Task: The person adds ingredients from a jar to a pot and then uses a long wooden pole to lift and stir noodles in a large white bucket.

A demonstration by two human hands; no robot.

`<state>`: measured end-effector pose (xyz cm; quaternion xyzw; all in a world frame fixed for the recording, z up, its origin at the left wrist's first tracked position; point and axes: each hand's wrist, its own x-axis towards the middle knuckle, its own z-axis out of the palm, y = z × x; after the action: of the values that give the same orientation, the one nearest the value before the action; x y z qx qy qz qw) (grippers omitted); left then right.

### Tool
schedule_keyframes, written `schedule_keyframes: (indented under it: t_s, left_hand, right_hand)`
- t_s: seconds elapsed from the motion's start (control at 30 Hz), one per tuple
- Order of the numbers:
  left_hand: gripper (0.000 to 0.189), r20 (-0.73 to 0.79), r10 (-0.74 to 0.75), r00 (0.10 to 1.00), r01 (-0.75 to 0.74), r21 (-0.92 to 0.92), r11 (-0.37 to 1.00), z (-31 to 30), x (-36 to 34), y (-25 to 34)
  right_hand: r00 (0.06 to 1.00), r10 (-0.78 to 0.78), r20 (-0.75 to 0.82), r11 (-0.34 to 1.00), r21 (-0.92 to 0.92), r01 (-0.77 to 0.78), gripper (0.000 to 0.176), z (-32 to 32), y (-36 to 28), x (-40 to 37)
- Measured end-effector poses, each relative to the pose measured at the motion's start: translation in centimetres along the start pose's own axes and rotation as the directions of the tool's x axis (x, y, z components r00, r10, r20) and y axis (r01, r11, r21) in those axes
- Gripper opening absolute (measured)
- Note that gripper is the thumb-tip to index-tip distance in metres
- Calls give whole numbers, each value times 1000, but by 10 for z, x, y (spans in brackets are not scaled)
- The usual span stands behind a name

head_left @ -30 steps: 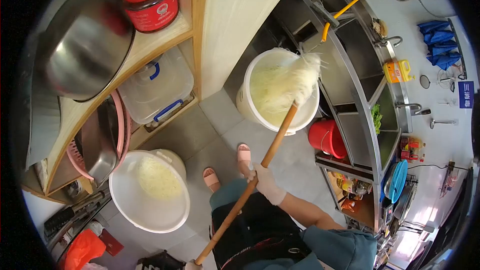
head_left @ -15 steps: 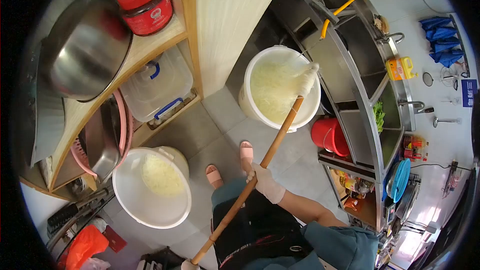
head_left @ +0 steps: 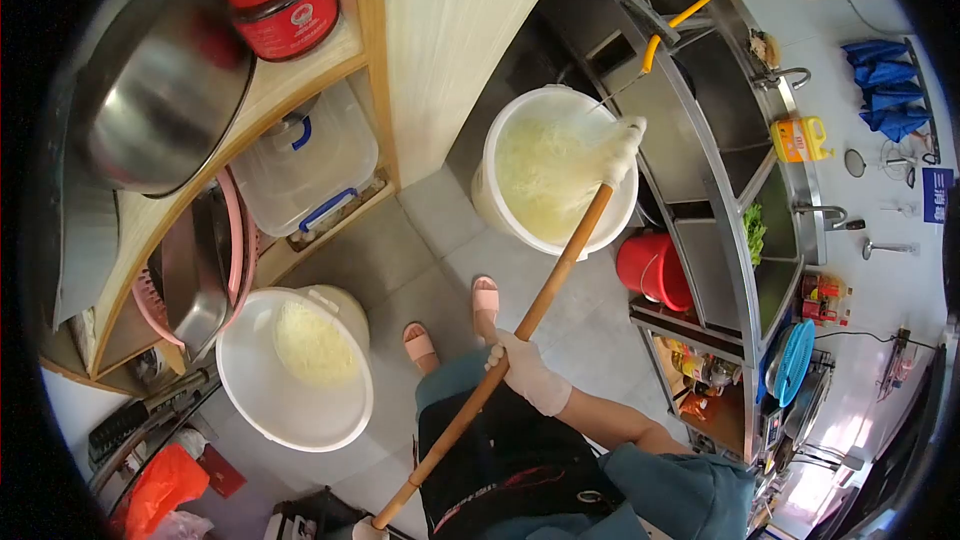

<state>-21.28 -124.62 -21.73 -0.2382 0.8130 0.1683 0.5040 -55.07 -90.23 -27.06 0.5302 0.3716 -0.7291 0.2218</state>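
My right hand, in a white glove, is wrapped round the middle of a long wooden pole. My left hand, partly cut off at the bottom edge, grips the pole's near end. At the far end is a pale, wet mass, its exact form unclear, over the right side of a large white bucket. Pale yellowish shreds in liquid fill much of that bucket. A thin stream runs down into it from a yellow hose.
A second white bucket with pale shreds stands at left. Wooden shelves hold a steel bowl and red-lidded jar. A red bucket sits beside the steel sinks. My feet are between the white buckets.
The pole's far end and pale mass have risen slightly, with the mass now bulkier. Both hands keep their hold. The whole view has shifted a little.
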Motion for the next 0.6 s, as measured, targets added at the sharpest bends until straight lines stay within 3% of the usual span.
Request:
schedule_keyframes:
  t_s: [0.07, 0.17, 0.5, 0.6]
  left_hand:
    - [20, -45, -24, 999, 18, -144, 989, -9, -11, 2]
    - [19, -60, -24, 998, 16, -132, 991, -11, -17, -6]
    - [17, -141, -49, 989, 33, -111, 993, -24, -20, -8]
    - [19, -88, -158, 984, 148, -114, 983, -35, -37, -2]
  right_hand:
    - [998, -57, 25, 998, -7, 58, 16, 7, 2, -14]
    - [999, 14, 46, 1000, -1, -14, 15, 2, 15, 1]
    - [997, 24, 76, 999, 34, -27, 14, 2, 20, -1]
    - [994, 75, 83, 996, 37, -79, 14, 2, 22, -3]
